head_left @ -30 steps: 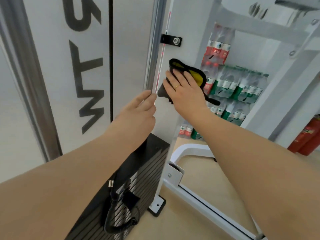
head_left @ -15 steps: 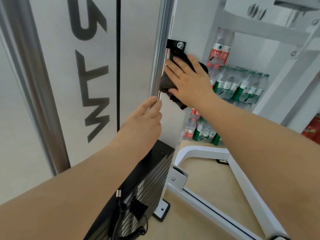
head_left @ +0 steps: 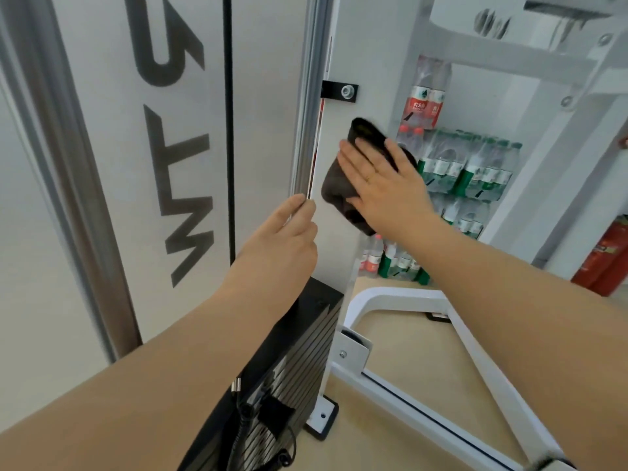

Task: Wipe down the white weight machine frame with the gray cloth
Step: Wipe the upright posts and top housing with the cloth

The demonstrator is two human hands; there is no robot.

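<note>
— Where the silver rail runs down beside the lettered panel, what is seen of the left hand?
— It is laid against the rail's edge, fingers loosely curled, and nothing is held in it.
— And further right?
— The gray cloth is pressed flat on the white weight machine frame by the right hand, fingers spread open over it, below the black bracket. Bottled water is stacked behind.
</note>
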